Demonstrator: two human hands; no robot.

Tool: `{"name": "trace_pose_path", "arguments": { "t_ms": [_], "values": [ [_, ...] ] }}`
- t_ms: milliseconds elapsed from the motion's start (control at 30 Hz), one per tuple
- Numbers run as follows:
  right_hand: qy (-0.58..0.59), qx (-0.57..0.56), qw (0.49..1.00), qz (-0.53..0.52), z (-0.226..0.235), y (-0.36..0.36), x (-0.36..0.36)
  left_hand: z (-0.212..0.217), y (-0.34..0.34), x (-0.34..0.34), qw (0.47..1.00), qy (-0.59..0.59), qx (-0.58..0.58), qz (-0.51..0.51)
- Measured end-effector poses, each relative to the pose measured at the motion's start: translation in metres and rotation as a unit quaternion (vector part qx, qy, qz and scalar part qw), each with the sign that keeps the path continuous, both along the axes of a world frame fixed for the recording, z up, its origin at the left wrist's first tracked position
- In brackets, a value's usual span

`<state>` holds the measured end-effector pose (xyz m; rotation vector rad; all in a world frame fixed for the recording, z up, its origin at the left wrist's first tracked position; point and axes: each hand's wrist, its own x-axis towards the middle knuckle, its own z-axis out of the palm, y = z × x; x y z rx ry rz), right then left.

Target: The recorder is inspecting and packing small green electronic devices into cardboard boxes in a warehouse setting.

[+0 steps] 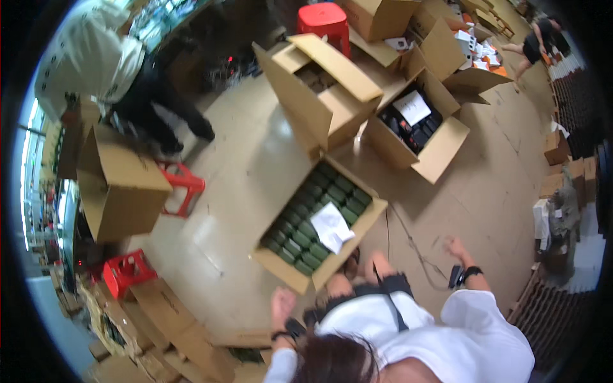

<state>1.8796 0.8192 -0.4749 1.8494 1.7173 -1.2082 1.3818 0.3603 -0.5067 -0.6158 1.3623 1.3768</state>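
Observation:
My left hand is curled closed beside the near left corner of an open cardboard box, apart from it, with nothing visible in it. Several rows of dark green packets fill that box, and a crumpled white paper sheet lies on top of them. Out to the right, my right hand is held over the floor, fingers loosely bent and slightly apart, holding nothing I can see. Dark bands with small black devices circle both wrists.
Two more open boxes, a tall one and one with black items, stand ahead. A cable crosses the floor. Red stools and cardboard are at left. One person stands far left, another far right.

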Motion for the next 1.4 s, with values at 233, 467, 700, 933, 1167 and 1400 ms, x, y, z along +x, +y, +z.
{"name": "trace_pose_path", "arguments": {
  "t_ms": [233,467,700,933,1167,1400],
  "values": [
    [0.161,0.31,0.926,-0.14,0.133,0.129,0.026,0.038,-0.04,-0.072,0.966,0.197,-0.1,0.137],
    [0.256,0.358,0.897,-0.028,0.125,0.266,-0.007,0.062,0.025,0.04,0.955,0.174,-0.167,0.174],
    [0.28,0.077,0.925,0.246,0.108,0.242,-0.192,0.062,0.097,0.227,0.967,-0.035,-0.149,0.201],
    [0.339,0.027,0.796,0.501,0.089,0.185,-0.328,0.071,0.199,0.272,0.938,0.036,-0.123,0.322],
    [0.377,0.002,0.741,0.555,0.097,0.13,-0.451,0.049,0.256,0.313,0.868,-0.03,-0.099,0.485],
    [0.317,-0.004,0.643,0.697,0.102,0.088,-0.579,0.023,0.276,0.281,0.83,-0.108,-0.124,0.534]
  ]
}}
